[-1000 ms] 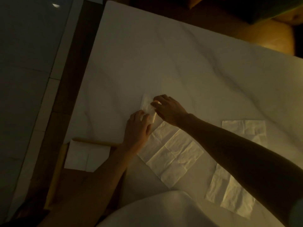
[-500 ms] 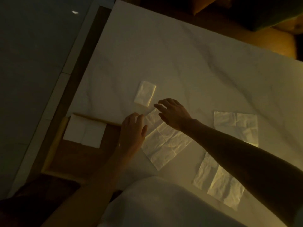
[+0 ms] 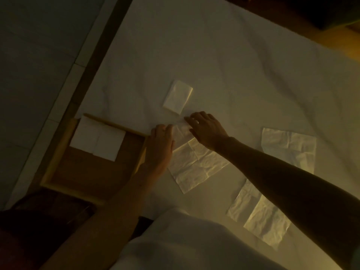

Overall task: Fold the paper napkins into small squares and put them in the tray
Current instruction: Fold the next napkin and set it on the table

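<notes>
Dim, yellow-lit view down onto a pale marble-veined surface [image 3: 224,61] filling most of the frame.

Left hand [image 3: 160,147] flat, palm down, at frame centre-left, fingers [image 3: 165,129] together and extended, tips on the left edge of the unfolded white creased paper napkin [image 3: 194,164] at frame centre. Not gripping anything.

Right hand [image 3: 206,129] just right of it, arm in from lower right. Fingers [image 3: 190,120] curled, tips pressed on the upper corner of the same napkin; cannot tell whether pinching the paper or only pressing it down. Hands near each other, not touching.

Small folded white napkin rectangle [image 3: 177,97] lying flat on the surface just above the hands, clear of both.

Shallow wooden tray with light raised rim [image 3: 58,151] at frame left, hanging partly off the surface's left edge. Two folded white napkin squares [image 3: 98,140] side by side, touching, in the tray's upper corner; rest of tray floor bare brown.

Second unfolded white napkin [image 3: 290,147] at frame right, well apart from the hands. Third unfolded white napkin [image 3: 261,217] at lower right, partly covered by the right forearm.

White garment [image 3: 185,240] at bottom centre. Dark tiled floor [image 3: 35,55] along the left.
</notes>
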